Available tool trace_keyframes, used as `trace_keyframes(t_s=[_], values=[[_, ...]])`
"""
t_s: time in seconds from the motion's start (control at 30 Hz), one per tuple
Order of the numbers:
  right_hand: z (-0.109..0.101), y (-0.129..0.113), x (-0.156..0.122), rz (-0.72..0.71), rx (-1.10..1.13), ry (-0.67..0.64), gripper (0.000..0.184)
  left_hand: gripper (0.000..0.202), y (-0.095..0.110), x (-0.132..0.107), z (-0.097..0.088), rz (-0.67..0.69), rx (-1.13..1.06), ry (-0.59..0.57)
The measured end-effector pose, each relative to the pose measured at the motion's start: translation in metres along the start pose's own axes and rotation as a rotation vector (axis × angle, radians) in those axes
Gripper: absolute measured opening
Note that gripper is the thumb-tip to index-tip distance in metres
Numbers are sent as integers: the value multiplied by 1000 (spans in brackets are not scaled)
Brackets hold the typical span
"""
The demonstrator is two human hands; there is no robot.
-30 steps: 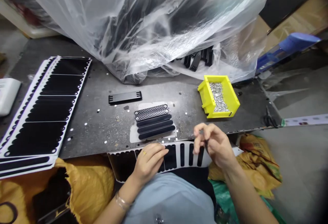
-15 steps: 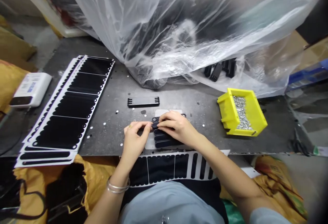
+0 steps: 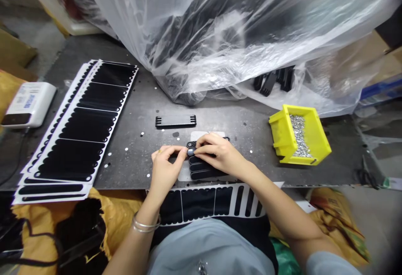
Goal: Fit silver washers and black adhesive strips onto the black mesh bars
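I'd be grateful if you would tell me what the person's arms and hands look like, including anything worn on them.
The left hand and right hand are ungloved. The left wrist wears a thin silver-coloured bangle, and that hand a small gold-coloured ring. The forearms are bare; a pale blue sleeve shows at the right upper arm.
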State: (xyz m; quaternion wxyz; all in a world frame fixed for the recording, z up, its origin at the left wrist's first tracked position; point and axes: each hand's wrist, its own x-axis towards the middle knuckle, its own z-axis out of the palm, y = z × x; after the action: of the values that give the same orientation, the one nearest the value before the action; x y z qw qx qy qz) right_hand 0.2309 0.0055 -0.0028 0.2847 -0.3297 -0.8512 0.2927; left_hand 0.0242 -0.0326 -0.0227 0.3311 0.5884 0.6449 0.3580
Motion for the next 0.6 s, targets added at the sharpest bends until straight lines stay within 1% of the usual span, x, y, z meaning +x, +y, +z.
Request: trace_keyframes(t_s=[0.07, 0.13, 0.2, 0.3, 0.37, 0.47, 0.6], values=[[-2, -3, 0, 6, -17, -13, 16, 16, 0, 0, 1, 0, 15, 5], [-11, -5, -4, 35, -35, -32, 17, 15, 0, 0, 1, 2, 29, 6], [-27, -3, -13, 129, -38, -31, 15, 16, -1, 0, 1, 3, 41, 4], [-52, 5, -30, 329, 45, 15, 11, 19, -2, 0, 1, 4, 48, 2], [-59, 14, -39, 390, 128, 57, 9, 19, -2, 0, 1, 6, 51, 5], [-55, 23, -46, 372, 178, 109, 11, 20, -3, 2, 1, 9, 72, 10], [-45, 26, -52, 294, 87, 179, 14, 21, -4, 2, 1, 26, 100, -1]])
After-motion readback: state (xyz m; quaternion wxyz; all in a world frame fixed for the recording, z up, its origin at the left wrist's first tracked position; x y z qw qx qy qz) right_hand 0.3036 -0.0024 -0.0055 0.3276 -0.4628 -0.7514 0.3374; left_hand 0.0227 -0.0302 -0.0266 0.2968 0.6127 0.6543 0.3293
